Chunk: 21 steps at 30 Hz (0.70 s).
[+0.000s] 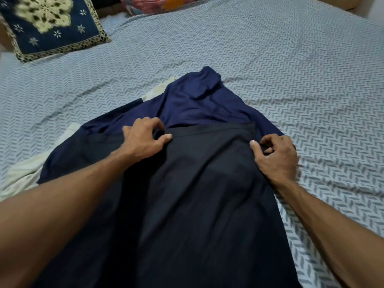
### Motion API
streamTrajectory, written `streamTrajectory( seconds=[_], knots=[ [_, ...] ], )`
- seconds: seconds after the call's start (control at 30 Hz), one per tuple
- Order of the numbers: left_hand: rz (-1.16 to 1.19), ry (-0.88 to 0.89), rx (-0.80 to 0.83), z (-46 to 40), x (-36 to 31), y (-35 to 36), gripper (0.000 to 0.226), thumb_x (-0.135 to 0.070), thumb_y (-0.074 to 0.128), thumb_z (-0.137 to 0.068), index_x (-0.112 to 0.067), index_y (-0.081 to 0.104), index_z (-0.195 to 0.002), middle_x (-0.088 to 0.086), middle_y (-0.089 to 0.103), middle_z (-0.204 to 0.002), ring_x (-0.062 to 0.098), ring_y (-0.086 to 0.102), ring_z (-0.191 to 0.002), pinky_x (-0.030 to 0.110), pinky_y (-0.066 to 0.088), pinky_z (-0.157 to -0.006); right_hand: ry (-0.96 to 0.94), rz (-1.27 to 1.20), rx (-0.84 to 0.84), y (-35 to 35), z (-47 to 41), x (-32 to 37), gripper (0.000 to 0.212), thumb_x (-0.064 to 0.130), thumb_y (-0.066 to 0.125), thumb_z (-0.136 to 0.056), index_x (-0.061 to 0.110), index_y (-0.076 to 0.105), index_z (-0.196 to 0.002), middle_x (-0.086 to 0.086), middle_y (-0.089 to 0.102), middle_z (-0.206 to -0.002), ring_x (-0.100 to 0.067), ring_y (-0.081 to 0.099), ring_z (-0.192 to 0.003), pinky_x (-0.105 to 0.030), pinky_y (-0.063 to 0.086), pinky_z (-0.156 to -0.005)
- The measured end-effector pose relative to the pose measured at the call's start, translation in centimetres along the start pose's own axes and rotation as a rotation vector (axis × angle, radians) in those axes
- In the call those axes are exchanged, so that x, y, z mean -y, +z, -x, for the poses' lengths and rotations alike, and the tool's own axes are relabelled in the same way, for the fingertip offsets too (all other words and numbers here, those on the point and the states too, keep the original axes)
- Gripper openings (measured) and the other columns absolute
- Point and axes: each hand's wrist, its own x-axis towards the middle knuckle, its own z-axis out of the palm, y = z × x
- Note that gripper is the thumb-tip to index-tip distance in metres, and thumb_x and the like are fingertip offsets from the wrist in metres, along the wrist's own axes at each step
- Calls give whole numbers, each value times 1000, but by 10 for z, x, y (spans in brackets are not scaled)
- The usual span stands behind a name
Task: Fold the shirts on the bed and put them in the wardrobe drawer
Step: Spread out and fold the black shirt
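Note:
A dark charcoal shirt (193, 194) lies spread over the near part of the bed, its far edge straight across. My left hand (145, 138) pinches that far edge at its left end with thumb and curled fingers. At the right end my right hand (276, 156) grips the same edge, fingers curled round the cloth. Beyond and under it lies a crumpled navy blue shirt (199, 100). A pale white garment (22, 175) shows from beneath the pile on the left.
The bed (291, 69) is covered by a grey-white herringbone sheet. A navy and cream patterned pillow (49, 23) lies at the far left. A pink and orange cushion (158, 3) sits at the far edge. No wardrobe is in view.

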Motion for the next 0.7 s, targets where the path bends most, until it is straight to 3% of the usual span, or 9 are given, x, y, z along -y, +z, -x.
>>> streamTrajectory(
  seconds=[0.1,0.2,0.27,0.43,0.53,0.6,0.67,0.7],
  knots=[
    [58,-9,73,1,6,-11,17,-45,71,-88,-29,65,-90,-10,65,-99,17,57,-102,42,25,-89,-1,-11,12,1,0,-1,15,36,73,-88,24,66,-82,-1,55,-91,5,48,-63,-19,29,-66],
    [131,-53,42,-7,3,-15,15,-35,71,-89,-24,63,-84,-10,68,-88,20,63,-96,46,38,-101,-1,-28,-5,1,-1,-4,14,31,69,-92,23,65,-81,-1,56,-89,-2,50,-62,-19,28,-65],
    [157,-102,9,-14,1,-13,15,-33,70,-89,-23,60,-83,-7,68,-86,24,64,-95,52,44,-100,-12,-38,-36,3,-2,-6,14,27,65,-94,20,61,-83,-1,56,-86,-10,48,-64,-21,30,-67],
    [44,-164,-10,-20,-4,2,12,-32,63,-95,-24,58,-88,-3,67,-90,28,61,-99,47,35,-97,-10,-40,-59,6,-4,-5,14,27,59,-98,17,58,-88,1,56,-90,-15,51,-75,-29,39,-75],
    [-31,-107,-39,-13,-4,14,11,-30,59,-98,-21,58,-103,6,67,-103,32,57,-106,49,30,-94,-5,2,-40,7,-5,-5,16,29,58,-99,15,58,-89,3,54,-90,-11,48,-76,-26,34,-73],
    [-109,-15,-38,5,-8,14,34,-29,64,-94,-20,53,-124,10,58,-127,33,46,-127,52,27,-100,1,36,-40,4,-6,-3,17,29,57,-99,15,58,-89,5,53,-90,-10,46,-77,-25,30,-71],
    [-211,121,-84,42,-11,-1,53,-26,69,-87,-18,49,-135,12,47,-139,33,36,-136,55,27,-100,17,37,-5,-1,-1,4,16,30,57,-99,15,59,-93,4,54,-92,-10,47,-78,-29,36,-74],
    [-235,189,-87,61,-14,-4,51,-27,68,-85,-17,52,-132,14,49,-134,36,41,-130,55,33,-96,35,29,22,0,-3,2,16,31,57,-99,16,61,-99,4,55,-94,-11,49,-79,-32,42,-79]
  ],
)
